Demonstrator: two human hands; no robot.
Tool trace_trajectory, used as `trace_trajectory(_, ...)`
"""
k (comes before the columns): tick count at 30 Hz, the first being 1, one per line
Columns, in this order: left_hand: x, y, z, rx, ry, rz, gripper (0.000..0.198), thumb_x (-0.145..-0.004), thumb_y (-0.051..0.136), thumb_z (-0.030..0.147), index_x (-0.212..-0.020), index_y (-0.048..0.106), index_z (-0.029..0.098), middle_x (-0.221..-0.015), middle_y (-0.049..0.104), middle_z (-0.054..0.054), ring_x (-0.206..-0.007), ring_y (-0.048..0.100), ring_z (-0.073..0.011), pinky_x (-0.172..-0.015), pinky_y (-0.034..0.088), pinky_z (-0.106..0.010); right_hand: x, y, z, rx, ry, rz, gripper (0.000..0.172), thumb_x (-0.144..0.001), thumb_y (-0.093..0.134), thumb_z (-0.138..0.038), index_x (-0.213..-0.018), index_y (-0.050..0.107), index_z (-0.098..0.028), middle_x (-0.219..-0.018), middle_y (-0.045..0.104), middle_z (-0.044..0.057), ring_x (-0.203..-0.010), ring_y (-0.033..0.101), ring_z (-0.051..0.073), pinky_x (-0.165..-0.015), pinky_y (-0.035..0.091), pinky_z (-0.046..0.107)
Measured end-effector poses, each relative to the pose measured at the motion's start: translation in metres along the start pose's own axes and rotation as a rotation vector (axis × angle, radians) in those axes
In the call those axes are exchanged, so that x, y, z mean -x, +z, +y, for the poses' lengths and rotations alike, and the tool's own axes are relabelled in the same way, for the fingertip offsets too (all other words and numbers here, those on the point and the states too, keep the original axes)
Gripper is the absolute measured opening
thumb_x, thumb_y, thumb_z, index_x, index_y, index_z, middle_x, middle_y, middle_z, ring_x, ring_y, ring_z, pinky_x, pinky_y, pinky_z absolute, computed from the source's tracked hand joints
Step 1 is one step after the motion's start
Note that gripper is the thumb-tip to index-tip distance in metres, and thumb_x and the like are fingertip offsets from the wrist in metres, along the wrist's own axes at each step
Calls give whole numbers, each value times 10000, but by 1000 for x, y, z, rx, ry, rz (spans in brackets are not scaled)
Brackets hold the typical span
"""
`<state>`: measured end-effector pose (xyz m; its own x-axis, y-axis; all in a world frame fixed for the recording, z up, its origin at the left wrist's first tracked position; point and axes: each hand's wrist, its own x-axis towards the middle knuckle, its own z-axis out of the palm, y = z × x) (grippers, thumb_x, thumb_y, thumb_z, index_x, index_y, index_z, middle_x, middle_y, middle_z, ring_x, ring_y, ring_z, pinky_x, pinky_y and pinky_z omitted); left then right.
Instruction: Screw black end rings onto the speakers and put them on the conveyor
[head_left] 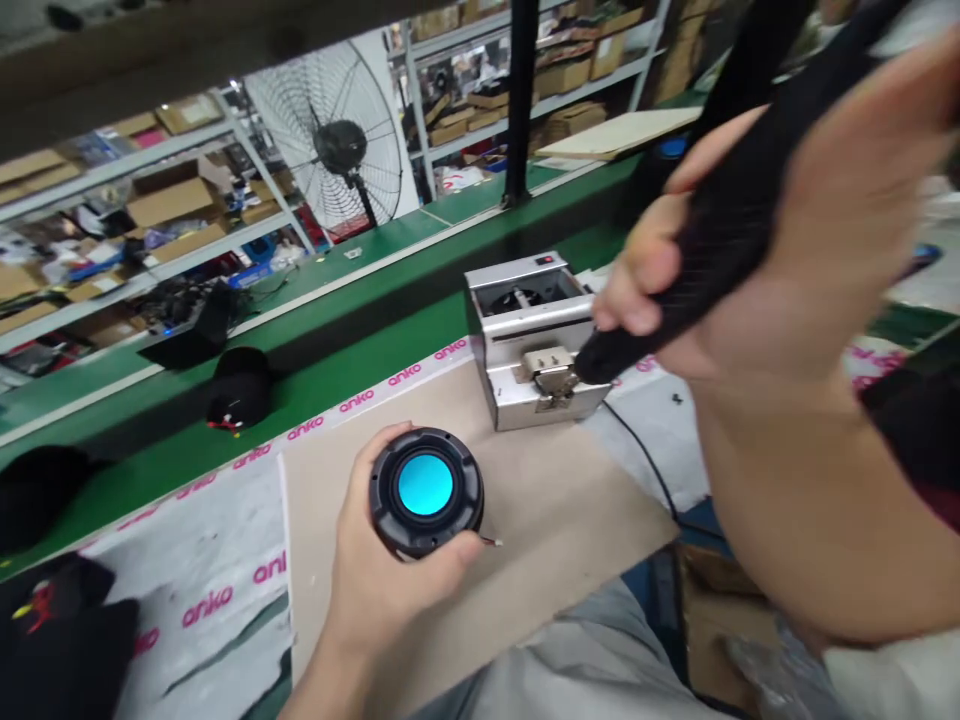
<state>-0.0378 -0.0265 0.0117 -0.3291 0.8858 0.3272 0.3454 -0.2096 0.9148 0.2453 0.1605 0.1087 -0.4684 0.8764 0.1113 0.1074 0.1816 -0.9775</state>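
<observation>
My left hand is wrapped around a round black speaker with a bright blue centre, holding it on a brown board. A thin wire sticks out at the speaker's lower right. My right hand grips a black electric screwdriver, held slanted. Its tip touches the front outlet of a small silver screw feeder box at the back of the board.
A green conveyor belt runs behind the bench with black parts lying on it. White sheets printed "anko" cover the bench to the left. A fan and shelves of cartons stand beyond. A black cable runs from the feeder.
</observation>
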Motion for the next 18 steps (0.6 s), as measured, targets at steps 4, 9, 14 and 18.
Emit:
trace_trajectory(4,-10,19,6,1,7,-49,783,-642,1028,496,-1316,702,268,-1249,796,-54,-1098,805,-282,-925,655,-349,0,19,-8,-12,0,72,887,-571,720,-1003,-1150,664,-333,-603,569,-2,-683,648,213,-564,526,332)
trace_trajectory(9,-11,45,7,117,105,-123,759,-671,1013,438,-1318,657,267,-1235,800,-47,-1067,821,-252,-913,669,-321,-17,68,-1,-309,-279,289,746,-644,836,-874,-811,466,-248,-550,472,-62,-456,466,98,-439,378,296)
trace_trajectory(14,-13,52,6,144,118,-171,760,-702,1004,419,-1349,629,284,-1282,780,-43,-1097,817,-235,-942,664,-303,-23,77,1,-333,-292,181,680,-717,884,-768,-814,480,-230,-556,473,-70,-456,488,106,-441,362,301)
trace_trajectory(18,-14,50,6,159,114,-189,759,-706,1000,404,-1350,614,294,-1278,773,-39,-1098,812,-241,-938,662,-316,-19,75,2,-341,-249,174,685,-706,892,-770,-820,496,-223,-556,461,-67,-458,468,98,-441,345,279)
